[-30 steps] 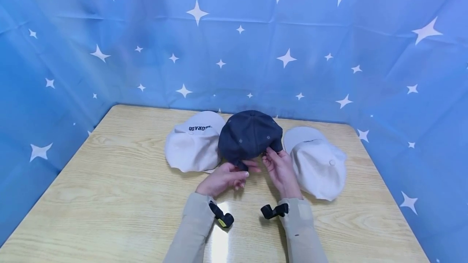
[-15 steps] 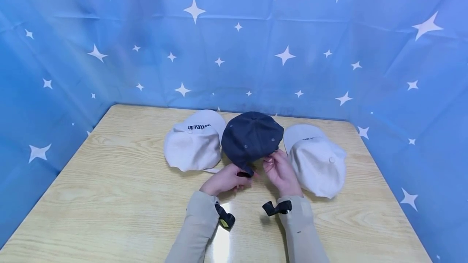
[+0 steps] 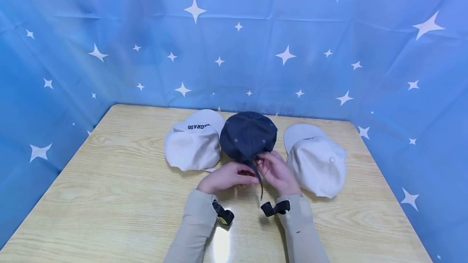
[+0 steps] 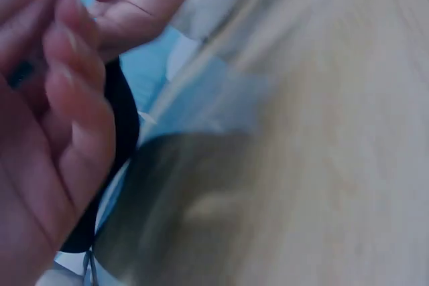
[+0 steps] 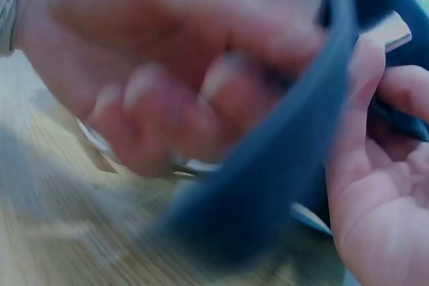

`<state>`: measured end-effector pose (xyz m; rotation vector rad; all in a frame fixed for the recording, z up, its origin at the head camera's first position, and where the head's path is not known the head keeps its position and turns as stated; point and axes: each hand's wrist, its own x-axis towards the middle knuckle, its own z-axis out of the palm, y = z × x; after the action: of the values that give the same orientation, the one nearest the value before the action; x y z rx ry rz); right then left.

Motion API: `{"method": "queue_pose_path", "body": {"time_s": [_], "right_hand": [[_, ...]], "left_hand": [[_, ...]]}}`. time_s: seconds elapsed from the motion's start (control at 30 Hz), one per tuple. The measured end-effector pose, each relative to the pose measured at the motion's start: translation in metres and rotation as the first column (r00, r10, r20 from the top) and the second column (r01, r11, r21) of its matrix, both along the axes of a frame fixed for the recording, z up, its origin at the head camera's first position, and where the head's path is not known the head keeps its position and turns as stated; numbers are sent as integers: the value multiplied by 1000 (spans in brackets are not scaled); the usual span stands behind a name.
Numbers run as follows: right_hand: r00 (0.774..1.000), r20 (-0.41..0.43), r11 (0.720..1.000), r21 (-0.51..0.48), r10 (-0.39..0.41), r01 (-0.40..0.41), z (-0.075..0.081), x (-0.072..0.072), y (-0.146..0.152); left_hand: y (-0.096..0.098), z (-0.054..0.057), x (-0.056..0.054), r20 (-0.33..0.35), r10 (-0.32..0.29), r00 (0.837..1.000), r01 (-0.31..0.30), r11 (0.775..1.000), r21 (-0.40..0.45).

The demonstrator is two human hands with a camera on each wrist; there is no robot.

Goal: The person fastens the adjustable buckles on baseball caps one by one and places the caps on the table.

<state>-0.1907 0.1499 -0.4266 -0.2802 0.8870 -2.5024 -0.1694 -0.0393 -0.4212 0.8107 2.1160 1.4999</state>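
Observation:
A navy baseball cap lies crown up between two pale caps, its back opening facing me. Its back strap hangs loose toward me, the end free; it sweeps blurred across the right wrist view. My right hand pinches the cap's back edge beside the opening, thumb against fingertips. From the other side my left hand has its fingertips right at the strap, fingers bent; I cannot tell whether they grip it. In the left wrist view the left fingers curl near the right hand.
Close on the left sits a pale cap with dark lettering on it. Another pale cap lies just right of my right hand. The wooden table ends at a blue star-patterned curtain behind.
The strap has gone from a short loop at my left hand to a long loose strip hanging down. The navy cap has turned slightly and shifted a little left; my right hand followed.

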Motion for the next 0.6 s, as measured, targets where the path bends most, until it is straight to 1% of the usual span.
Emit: {"method": "queue_pose_path", "body": {"time_s": [0.07, 0.13, 0.2, 0.23, 0.27, 0.3, 0.4, 0.47, 0.5, 0.57, 0.6], "right_hand": [[1000, -21, 1000, -12, 10, -10, -1, 0, 0], [999, -35, 998, -56, 23, -25, -2, 0, 0], [998, -39, 989, -136, 52, -57, -3, 0, 0], [997, -29, 978, -192, 75, -79, -4, 0, 1], [995, -17, 963, -247, 102, -103, -4, 0, 1], [991, -1, 941, -314, 131, -125, -4, 0, 1], [975, 46, 858, -486, 216, -167, -2, 1, 2], [966, 67, 825, -538, 248, -175, 0, 1, 1], [963, 77, 815, -552, 258, -174, 2, 1, 1], [962, 80, 821, -543, 260, -177, 5, 2, -1], [963, 75, 826, -533, 260, -182, 6, 3, -1]], "left_hand": [[-1, 3, 1, 50, 0, 999, -5, 996, 94], [-2, 6, 1, 95, 16, 995, -32, 985, 167], [-3, 7, 1, 133, 34, 991, -64, 972, 227], [-3, 8, 1, 149, 39, 988, -76, 964, 255], [-3, 8, 1, 166, 40, 985, -86, 956, 280], [-4, 8, 1, 169, 38, 985, -89, 950, 300], [-3, 9, 1, 180, 9, 984, -77, 924, 374], [-3, 10, 1, 181, 6, 984, -83, 903, 421], [-2, 10, 1, 185, 6, 983, -90, 890, 448], [-1, 10, 1, 204, 6, 979, -112, 853, 510], [-1, 10, 1, 216, 3, 976, -124, 827, 548]]}}
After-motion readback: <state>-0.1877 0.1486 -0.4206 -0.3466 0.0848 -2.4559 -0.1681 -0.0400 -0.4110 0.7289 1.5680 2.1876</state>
